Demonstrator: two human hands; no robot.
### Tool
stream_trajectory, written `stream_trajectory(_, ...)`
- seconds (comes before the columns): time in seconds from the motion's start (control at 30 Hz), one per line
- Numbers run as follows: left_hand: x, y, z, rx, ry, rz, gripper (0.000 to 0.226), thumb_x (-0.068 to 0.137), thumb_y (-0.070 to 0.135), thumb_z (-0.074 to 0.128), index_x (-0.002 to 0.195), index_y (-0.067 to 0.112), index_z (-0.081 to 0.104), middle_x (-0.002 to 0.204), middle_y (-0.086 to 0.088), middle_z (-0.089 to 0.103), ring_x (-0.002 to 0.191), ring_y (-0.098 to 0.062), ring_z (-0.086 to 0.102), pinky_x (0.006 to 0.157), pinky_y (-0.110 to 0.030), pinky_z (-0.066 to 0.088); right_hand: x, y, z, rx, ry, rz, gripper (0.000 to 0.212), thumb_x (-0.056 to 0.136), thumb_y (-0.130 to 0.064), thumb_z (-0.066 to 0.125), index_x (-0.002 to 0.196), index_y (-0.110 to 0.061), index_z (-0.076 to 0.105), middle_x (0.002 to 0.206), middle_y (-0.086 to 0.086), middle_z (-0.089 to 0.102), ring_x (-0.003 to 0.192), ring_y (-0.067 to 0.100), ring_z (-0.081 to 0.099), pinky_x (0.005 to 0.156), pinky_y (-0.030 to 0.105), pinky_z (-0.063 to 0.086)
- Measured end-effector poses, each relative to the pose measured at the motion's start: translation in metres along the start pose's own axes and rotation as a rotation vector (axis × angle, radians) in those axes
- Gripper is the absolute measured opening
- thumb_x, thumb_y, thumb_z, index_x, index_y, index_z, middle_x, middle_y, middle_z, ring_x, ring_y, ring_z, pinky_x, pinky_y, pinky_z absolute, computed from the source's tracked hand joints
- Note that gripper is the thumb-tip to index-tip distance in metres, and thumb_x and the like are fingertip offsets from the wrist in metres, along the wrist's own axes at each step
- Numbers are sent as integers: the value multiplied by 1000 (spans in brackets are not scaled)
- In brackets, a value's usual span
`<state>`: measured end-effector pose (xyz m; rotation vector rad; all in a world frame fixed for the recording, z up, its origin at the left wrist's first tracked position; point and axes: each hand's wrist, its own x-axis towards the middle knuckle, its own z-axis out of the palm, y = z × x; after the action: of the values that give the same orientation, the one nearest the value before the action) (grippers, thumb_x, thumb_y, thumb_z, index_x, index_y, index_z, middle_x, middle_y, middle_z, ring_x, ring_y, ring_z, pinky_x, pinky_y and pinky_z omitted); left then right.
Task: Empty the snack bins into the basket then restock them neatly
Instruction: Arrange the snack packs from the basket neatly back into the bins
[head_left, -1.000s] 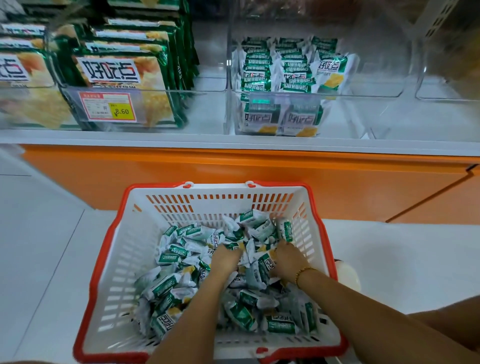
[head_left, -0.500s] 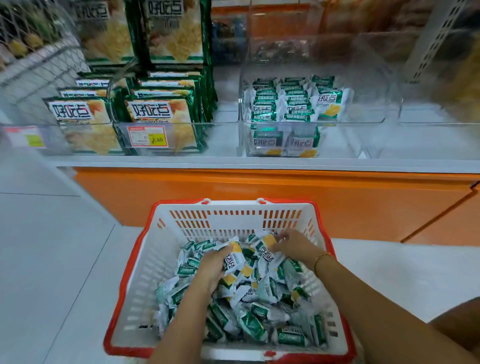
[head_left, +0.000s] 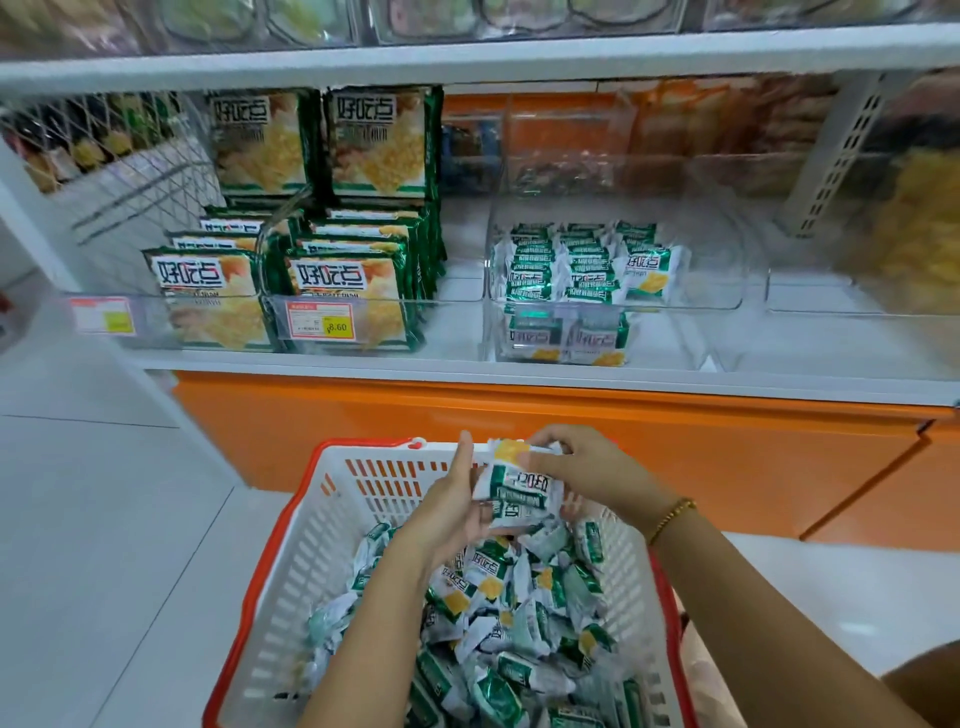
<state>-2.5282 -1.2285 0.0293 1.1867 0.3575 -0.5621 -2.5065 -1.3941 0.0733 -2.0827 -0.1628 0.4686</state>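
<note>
The small stack of packets (head_left: 519, 491) is held in the air between both hands, just above the far rim of the basket (head_left: 332, 540), with the green-and-white wrappers lying flat on one another. The left hand (head_left: 449, 514) has its fingers (head_left: 464, 452) straight and together, pressed flat against the stack's left side like a stop. The right hand (head_left: 587, 467) curls its fingers over the top and right side, pinching the stack against the left palm. Below the hands, the loose packets (head_left: 509, 613) lie in a jumbled heap across the basket's floor.

This looks like the restocking step: a handful is being squared up before it goes back. The clear bin (head_left: 685, 332) stands at the front edge of the shelf (head_left: 519, 382), straight ahead of the basket. It already holds neat rows of the same packets in its left part.

The next move probably calls for carrying the stack up and forward over the bin's front wall. It would then be set down beside those rows, facing the same way. The grip must stay even, because slick wrappers are likely to fan out or slide. The large bags (head_left: 343, 291) left of the bin are not involved.
</note>
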Motion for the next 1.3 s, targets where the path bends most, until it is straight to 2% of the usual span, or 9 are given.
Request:
stream_trajectory(0.07, -3, 7, 7, 8, -42, 49, 77, 88, 67, 22, 121, 4, 53, 79, -12, 72, 71, -18, 70, 82, -39, 56, 1, -4, -2, 167, 100, 21, 22, 87, -36, 67, 91, -16, 58, 80, -9, 50, 66, 3, 46, 57, 19, 39)
stream_trajectory(0.2, -12, 19, 21, 27, -44, 200, 65, 79, 54, 49, 123, 6, 56, 110, -16, 69, 106, -26, 66, 88, -36, 55, -1, -16, -10, 336, 175, 16, 30, 83, -35, 71, 83, -14, 49, 83, 9, 65, 80, 26, 64, 72, 42, 55)
stream_trajectory(0.33, -19, 34, 36, 169, -30, 291, 21, 85, 27, 65, 98, 11, 61, 80, 11, 73, 80, 5, 66, 74, -17, 50, -14, -39, -33, 161, 136, -53, 33, 81, -38, 72, 78, -15, 48, 67, 0, 45, 63, 14, 44, 58, 25, 39)
stream_trajectory(0.5, -30, 80, 64, 370, 18, 454, 43, 62, 42, 77, 98, 24, 63, 86, 12, 72, 82, -2, 66, 74, -19, 49, -32, -76, -93, 5, 77, -160, 31, 80, -37, 72, 76, -8, 60, 63, 4, 53, 60, 13, 49, 60, 27, 43)
stream_trajectory(0.7, -14, 163, 128, 804, 119, 803, 41, 74, 30, 80, 109, 27, 57, 102, 19, 62, 88, 5, 57, 73, -10, 44, -4, -75, -194, -141, 806, -97, 31, 82, -34, 72, 100, -11, 64, 96, 6, 65, 78, 12, 57, 70, 26, 47)
stream_trajectory(0.83, 43, 192, 170, 1119, 145, 941, 58, 75, 30, 79, 126, 16, 53, 123, 1, 57, 102, -9, 50, 79, -15, 35, 24, -46, -218, -256, 810, 35, 39, 86, -29, 68, 114, -2, 62, 101, 15, 64, 100, 29, 59, 72, 25, 37)
stream_trajectory(0.93, 84, 197, 191, 1272, 90, 920, 53, 75, 20, 80, 121, 13, 55, 120, -5, 57, 105, -17, 52, 68, -17, 30, 34, -32, -211, -184, 834, -88, 21, 87, -15, 61, 99, 2, 66, 80, 16, 60, 76, 29, 56, 57, 28, 31)
stream_trajectory(1.1, 128, 199, 209, 1549, -22, 754, 46, 76, 13, 76, 116, 8, 55, 107, -7, 60, 98, -24, 57, 67, -23, 35, 44, -14, -209, -113, 826, -190, 23, 89, -22, 58, 109, -12, 65, 85, 3, 57, 78, 25, 56, 69, 43, 52)
stream_trajectory(1.3, 161, 201, 218, 1855, -32, 589, 51, 85, 15, 67, 130, 4, 45, 130, -15, 47, 113, -27, 48, 88, -27, 39, 47, -5, -213, -106, 823, -228, 28, 90, -28, 62, 116, -19, 65, 89, -5, 59, 76, 8, 55, 68, 24, 41)
